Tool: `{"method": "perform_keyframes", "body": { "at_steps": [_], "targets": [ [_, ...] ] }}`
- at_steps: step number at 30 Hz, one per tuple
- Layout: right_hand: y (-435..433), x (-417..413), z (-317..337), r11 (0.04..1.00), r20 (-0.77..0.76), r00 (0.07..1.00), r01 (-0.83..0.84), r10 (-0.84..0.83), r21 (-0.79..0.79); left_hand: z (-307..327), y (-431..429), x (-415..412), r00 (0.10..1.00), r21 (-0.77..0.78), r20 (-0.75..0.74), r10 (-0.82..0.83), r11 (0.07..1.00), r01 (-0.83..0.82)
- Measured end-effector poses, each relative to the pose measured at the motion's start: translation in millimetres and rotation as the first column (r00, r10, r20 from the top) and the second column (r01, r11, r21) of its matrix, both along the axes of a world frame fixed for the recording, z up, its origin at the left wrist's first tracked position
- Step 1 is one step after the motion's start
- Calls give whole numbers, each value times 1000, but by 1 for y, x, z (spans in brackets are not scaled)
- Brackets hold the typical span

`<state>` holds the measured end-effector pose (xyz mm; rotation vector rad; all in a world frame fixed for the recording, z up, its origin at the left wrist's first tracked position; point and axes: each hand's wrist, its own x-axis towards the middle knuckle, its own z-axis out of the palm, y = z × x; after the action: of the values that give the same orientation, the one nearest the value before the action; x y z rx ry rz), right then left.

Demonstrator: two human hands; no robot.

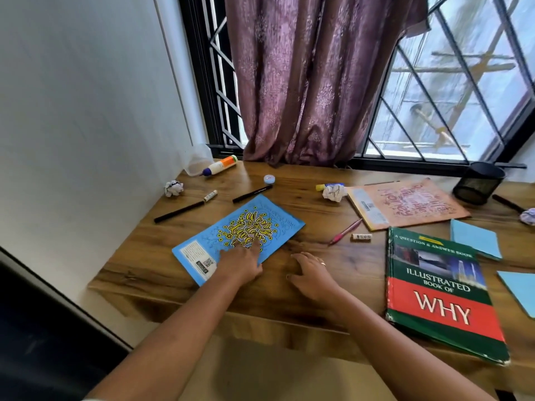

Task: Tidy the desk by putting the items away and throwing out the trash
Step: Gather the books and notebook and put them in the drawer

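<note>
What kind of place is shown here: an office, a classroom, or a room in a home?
Most likely a study desk in a home. A wooden desk stands under a barred window with a purple curtain, and books such as the green and red book, pens and crumpled papers lie on it.

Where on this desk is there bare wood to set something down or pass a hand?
Bare wood lies between the blue notebook and the WHY book, around the right hand, and behind the black marker toward the curtain. The right side is crowded with books, blue papers and the mesh cup.
</note>
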<state>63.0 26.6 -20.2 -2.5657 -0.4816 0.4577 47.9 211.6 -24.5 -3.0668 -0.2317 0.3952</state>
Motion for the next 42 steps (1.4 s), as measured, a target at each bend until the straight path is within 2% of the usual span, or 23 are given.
{"method": "perform_keyframes", "body": {
  "at_steps": [5,8,11,13,14,16,18,19,20,22,24,25,27,32,35,38,40,42],
  "targets": [
    [2,-9,-1,999,-5,999,-44,44,-1,15,-18,2,992,86,0,-127,988,126],
    [-2,-12,3,997,-74,997,-14,20,80,30,-11,-2,987,76,43,-156,985,153],
    [-6,-12,5,966,-215,975,104,-53,236,62,-13,-12,986,-66,142,-83,993,93],
    [-6,-11,4,884,-356,928,256,-111,391,85,-12,-18,968,-205,252,-4,977,58],
    [-6,-11,6,811,-419,900,331,-118,483,99,-11,-21,945,-300,327,33,951,70],
    [-1,-9,18,601,-534,843,460,-64,654,126,-5,-26,885,-553,438,159,824,126],
    [-1,-8,32,389,-623,781,559,51,733,142,1,-31,864,-825,383,327,542,160],
    [-3,-6,36,341,-622,781,568,63,749,144,2,-32,862,-907,326,389,387,168],
    [-6,-6,42,295,-610,789,567,74,769,142,4,-31,854,-943,280,438,290,161],
    [-11,-1,47,265,-581,814,554,27,789,125,7,-24,825,-964,226,518,239,114],
    [-14,4,44,366,-554,827,548,-101,752,97,9,-16,795,-974,185,578,215,70],
    [-15,6,40,448,-535,829,546,-165,708,81,9,-13,784,-976,162,599,217,36],
    [-16,9,26,575,-500,832,538,-241,617,54,7,-12,772,-966,128,623,256,-46],
    [-17,9,1,732,-398,844,520,-359,440,10,-1,-16,762,-836,120,636,479,-268],
    [-13,8,-1,857,-277,901,412,-334,309,-1,-1,-18,772,-730,168,614,603,-321],
    [-17,7,3,916,-177,940,328,-292,232,4,-6,-9,806,-633,248,537,720,-284],
    [-31,11,14,926,-126,945,321,-301,196,16,-20,4,833,-655,279,477,729,-199],
    [-52,22,24,883,-172,915,398,-364,247,31,-42,23,863,-678,302,406,727,-105]
  ]
}}
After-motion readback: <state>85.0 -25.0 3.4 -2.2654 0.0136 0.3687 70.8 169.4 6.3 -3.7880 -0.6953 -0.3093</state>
